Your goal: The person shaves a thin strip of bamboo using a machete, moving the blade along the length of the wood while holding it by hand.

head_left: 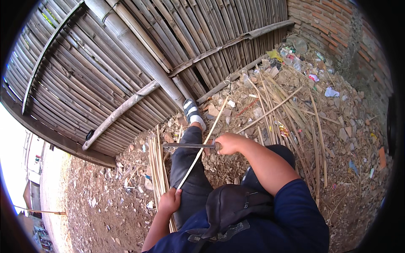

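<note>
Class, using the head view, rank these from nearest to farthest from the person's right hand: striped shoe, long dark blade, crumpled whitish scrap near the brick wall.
1. Long dark blade: in the right hand, pointing left.
2. Striped shoe: ahead, to the left.
3. Crumpled whitish scrap: ahead, far right.

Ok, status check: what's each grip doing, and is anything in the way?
Left grip: closed on a wooden strip. Right grip: holding a knife across the strip. Possibly in the way: left leg, beneath both in this view.
</note>
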`<state>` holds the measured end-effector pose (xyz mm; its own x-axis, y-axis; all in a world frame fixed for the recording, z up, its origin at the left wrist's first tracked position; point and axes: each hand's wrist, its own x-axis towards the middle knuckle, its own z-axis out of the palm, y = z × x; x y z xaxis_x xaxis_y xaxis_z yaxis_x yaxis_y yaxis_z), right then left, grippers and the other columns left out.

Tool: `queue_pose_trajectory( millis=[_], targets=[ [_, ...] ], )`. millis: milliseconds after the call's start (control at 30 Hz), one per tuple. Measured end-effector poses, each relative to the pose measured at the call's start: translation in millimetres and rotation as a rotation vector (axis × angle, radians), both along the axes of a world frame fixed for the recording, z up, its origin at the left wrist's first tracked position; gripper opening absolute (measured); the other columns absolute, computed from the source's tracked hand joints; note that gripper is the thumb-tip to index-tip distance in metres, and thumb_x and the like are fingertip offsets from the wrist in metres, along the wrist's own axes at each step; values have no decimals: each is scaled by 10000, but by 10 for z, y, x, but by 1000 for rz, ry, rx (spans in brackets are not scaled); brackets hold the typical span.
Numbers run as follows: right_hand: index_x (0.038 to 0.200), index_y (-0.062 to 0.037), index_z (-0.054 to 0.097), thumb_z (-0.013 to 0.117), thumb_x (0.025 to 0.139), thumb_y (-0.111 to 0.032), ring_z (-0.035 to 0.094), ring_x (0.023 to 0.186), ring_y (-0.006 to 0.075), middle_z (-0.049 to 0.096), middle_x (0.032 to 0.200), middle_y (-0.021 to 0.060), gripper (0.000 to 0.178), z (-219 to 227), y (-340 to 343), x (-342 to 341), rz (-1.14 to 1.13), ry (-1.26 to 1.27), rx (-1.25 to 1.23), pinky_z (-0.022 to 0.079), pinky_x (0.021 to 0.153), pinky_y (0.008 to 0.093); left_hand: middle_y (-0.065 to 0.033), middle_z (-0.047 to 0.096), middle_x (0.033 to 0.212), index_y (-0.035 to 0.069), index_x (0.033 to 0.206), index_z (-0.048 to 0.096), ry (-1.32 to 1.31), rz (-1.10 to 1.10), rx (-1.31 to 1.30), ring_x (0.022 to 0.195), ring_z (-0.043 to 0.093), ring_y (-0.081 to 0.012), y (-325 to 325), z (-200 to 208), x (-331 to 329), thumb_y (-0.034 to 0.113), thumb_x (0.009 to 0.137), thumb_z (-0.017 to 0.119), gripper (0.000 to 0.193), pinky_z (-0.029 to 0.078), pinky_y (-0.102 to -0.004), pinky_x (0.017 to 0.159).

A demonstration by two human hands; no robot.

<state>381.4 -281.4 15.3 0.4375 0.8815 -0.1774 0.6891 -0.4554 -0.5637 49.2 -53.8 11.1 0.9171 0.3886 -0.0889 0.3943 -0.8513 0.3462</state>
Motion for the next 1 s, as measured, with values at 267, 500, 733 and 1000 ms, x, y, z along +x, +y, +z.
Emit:
queue_pose_trajectory(
  millis=[267, 500, 733, 1000],
  targets=[
    [1305, -67, 664, 763, 830, -331, 655, 1161, 381, 696, 1214, 229, 552, 106, 10, -5, 7, 47, -103, 521, 999, 464, -318, 645, 748, 35, 853, 555, 21, 17, -9, 770, 633, -557, -16, 31, 0, 370, 1037, 532, 383, 477, -636, 679],
    [1269, -64, 676, 768, 825, -328, 665, 1129, 388, 707, 1173, 225, 524, 84, 10, 0, 9, 34, -83, 528, 976, 472, -316, 645, 759, 33, 842, 552, 37, 33, -12, 785, 635, -552, -18, 33, 6, 380, 1040, 525, 400, 472, -636, 688],
    [1292, -63, 666, 768, 827, -325, 660, 1144, 386, 703, 1192, 226, 543, 93, 14, -8, 2, 41, -98, 523, 989, 468, -312, 636, 744, 32, 835, 543, 29, 22, -13, 769, 629, -551, -4, 9, -3, 384, 1045, 515, 411, 467, -633, 677],
    [1347, -66, 641, 761, 830, -328, 649, 1178, 381, 689, 1234, 230, 592, 150, 15, -17, 8, 43, -119, 512, 1021, 460, -319, 643, 742, 34, 866, 549, 23, 13, -8, 758, 634, -553, 37, -50, -21, 390, 1039, 539, 396, 481, -640, 674]
  ],
)
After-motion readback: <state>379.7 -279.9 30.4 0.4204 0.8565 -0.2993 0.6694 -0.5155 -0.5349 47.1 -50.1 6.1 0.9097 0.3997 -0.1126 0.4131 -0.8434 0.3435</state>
